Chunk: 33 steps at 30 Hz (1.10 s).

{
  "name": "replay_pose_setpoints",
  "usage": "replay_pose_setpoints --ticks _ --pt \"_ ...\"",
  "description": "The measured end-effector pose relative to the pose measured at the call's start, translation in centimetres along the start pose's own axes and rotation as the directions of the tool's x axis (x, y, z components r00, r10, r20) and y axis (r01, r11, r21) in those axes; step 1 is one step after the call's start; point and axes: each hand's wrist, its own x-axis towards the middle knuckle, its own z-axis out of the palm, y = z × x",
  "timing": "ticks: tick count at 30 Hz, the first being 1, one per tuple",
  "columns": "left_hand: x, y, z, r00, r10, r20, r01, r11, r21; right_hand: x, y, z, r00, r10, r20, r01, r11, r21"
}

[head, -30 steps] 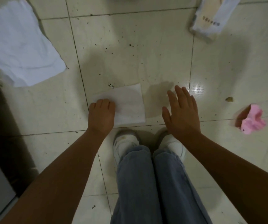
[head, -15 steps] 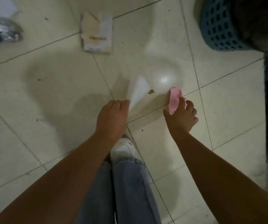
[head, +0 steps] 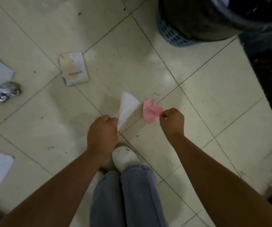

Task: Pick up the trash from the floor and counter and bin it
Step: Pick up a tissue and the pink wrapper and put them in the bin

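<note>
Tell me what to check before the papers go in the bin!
1. Left hand pinching the white paper: ok.
2. Right hand pinching the pink paper: ok.
3. Both papers off the floor: cannot tell.
4. Bin close ahead on the right: ok.
5. Bin opening in sight: not ok, mostly outside the picture.
6. Floor all clean: not ok; a flat box and a foil ball remain.

Three white papers, one packet.
</note>
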Motion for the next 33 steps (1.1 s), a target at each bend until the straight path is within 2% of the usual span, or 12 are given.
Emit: replay_pose_setpoints --ticks 6,9,11,14,18,23,27,33 --pt "-2.0 5.9 -9.9 0.995 -0.030 -0.100 0.025 0.998 -0.053 -6.8 -3.3 -9.7 0.988 -0.092 -0.123 0.112 0.978 0.174" --pt "-2.5 8.5 -14.6 0.993 -0.040 -0.113 0.034 0.998 -0.050 -8.8 -4.5 -13.6 1.000 0.008 0.020 -0.010 0.991 0.134" --pt "-1.1 8.5 -15.8 0.992 -0.027 -0.124 0.026 1.000 -0.011 -7.8 -4.8 -13.5 0.995 0.029 0.099 -0.034 0.998 0.056" --pt "1.5 6.4 -13.6 0.994 -0.020 -0.111 0.024 0.999 0.039 -4.6 -4.3 -10.1 0.981 0.103 0.165 -0.102 0.995 -0.014" --pt "3.9 2.4 -6.9 0.996 -0.023 -0.090 0.028 0.998 0.061 0.0 -2.3 -2.8 0.956 0.252 0.149 -0.255 0.967 0.004" --pt "4.1 0.3 -0.6 0.999 0.002 -0.042 0.000 0.999 0.047 3.4 1.6 4.2 0.958 0.269 0.095 -0.256 0.957 -0.134" --pt "3.0 0.6 0.3 1.000 0.006 -0.004 -0.006 0.999 0.053 2.2 2.4 4.1 0.959 0.270 0.090 -0.261 0.960 -0.101" --pt "0.5 4.2 -5.1 0.999 -0.049 0.009 0.049 0.998 0.044 -2.4 0.7 -1.0 0.958 0.210 0.196 -0.202 0.978 -0.058"
